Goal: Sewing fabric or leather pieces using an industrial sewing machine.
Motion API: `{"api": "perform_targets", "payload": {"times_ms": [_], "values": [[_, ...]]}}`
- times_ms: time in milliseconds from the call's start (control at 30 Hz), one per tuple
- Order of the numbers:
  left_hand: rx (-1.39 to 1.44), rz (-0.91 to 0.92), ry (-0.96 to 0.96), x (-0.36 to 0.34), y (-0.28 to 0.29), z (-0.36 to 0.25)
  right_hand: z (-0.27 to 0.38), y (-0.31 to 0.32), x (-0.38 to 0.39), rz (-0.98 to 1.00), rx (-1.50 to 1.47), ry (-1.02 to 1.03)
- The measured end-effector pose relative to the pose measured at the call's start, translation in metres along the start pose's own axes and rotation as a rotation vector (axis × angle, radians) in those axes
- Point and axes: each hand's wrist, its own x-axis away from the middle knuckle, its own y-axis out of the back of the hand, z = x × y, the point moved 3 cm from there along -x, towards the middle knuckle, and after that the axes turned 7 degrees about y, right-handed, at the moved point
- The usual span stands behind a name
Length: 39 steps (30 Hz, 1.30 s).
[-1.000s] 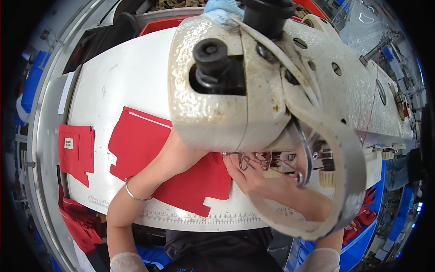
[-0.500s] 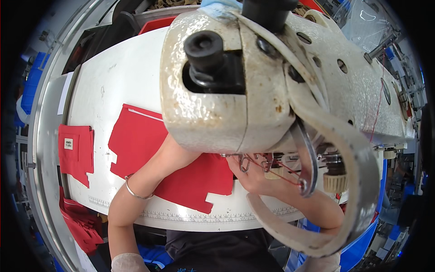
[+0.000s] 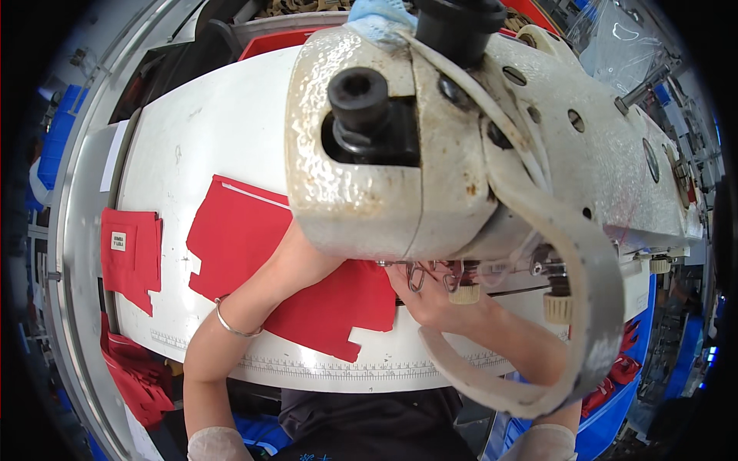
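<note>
My left hand rests on a large red fabric piece, its fingers hidden behind the white sewing machine head. Opposite it, my right hand lies beside the fabric's right part, beneath the thread guides and needle area, with fingers stretched forward and partly covered by the metal parts. A curved pale guard arches over my right forearm. The large piece has a pale strip along its far edge and a notched near edge. A smaller red pocket piece with a label lies at the table's left.
The white table has a ruler along its near edge. More red fabric hangs at the left; another red pile sits by a blue bin at right. A red tray and clear plastic are behind.
The large red piece has shifted slightly away from me and to the right, with my hands on it. The metal lever and threads beside the needle now look blurred.
</note>
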Motion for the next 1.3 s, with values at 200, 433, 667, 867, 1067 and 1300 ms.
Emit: {"api": "perform_targets", "payload": {"times_ms": [200, 433, 667, 867, 1067, 1300], "values": [[-0.178, 0.107, -0.026, 0.024, 0.006, -0.003, 0.005, 0.000, 0.001, -0.111, -0.216, -0.023], [-0.587, 0.126, -0.398, 0.033, 0.000, -0.020, 0.017, 0.010, 0.002, -0.073, -0.027, 0.143], [-0.659, 0.148, -0.430, 0.033, 0.002, -0.018, 0.024, 0.006, 0.003, -0.057, 0.081, 0.185], [-0.714, 0.117, -0.505, 0.038, 0.001, -0.004, 0.024, 0.000, 0.001, -0.062, 0.047, 0.239], [-0.609, 0.121, -0.495, 0.032, -0.001, -0.018, 0.019, 0.011, 0.000, -0.059, 0.057, 0.245], [-0.622, 0.089, -0.501, 0.031, 0.002, -0.019, 0.010, 0.017, -0.006, -0.086, -0.035, 0.193]]}}
